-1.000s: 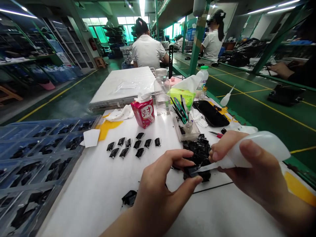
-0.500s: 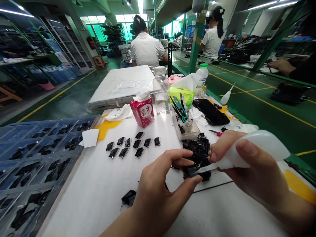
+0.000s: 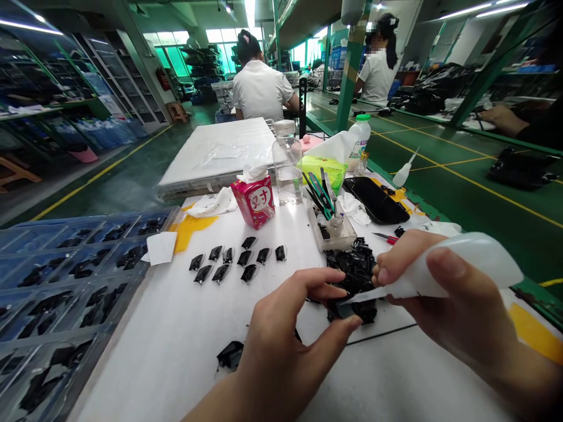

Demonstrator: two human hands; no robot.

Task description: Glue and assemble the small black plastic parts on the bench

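Note:
Between thumb and fingers, my left hand (image 3: 285, 334) holds a small black plastic piece (image 3: 341, 309) just above the white tabletop. My right hand (image 3: 448, 293) grips a translucent white squeeze bottle (image 3: 477, 258) lying on its side in the palm. The bottle's thin nozzle (image 3: 367, 295) points left, its tip at the black piece; whether they touch I cannot tell. Behind the fingers lies a heap of black plastic pieces (image 3: 352, 266). Several black pieces with clear edges (image 3: 245, 257) are set out in loose rows to the left. Another black piece (image 3: 229, 355) lies partly hidden by my left hand.
At left stands a blue compartment tray (image 3: 88, 305) of black parts. Further back are a red tissue box (image 3: 254, 202), a clear bottle (image 3: 288, 167), a small tool box (image 3: 332, 234) with tweezers and cutter, and a black phone-like slab (image 3: 376, 199). Two co-workers sit beyond.
Hardly anything differs. My right hand and the squeeze bottle have shifted very slightly right, while the left hand keeps its hold on the black piece.

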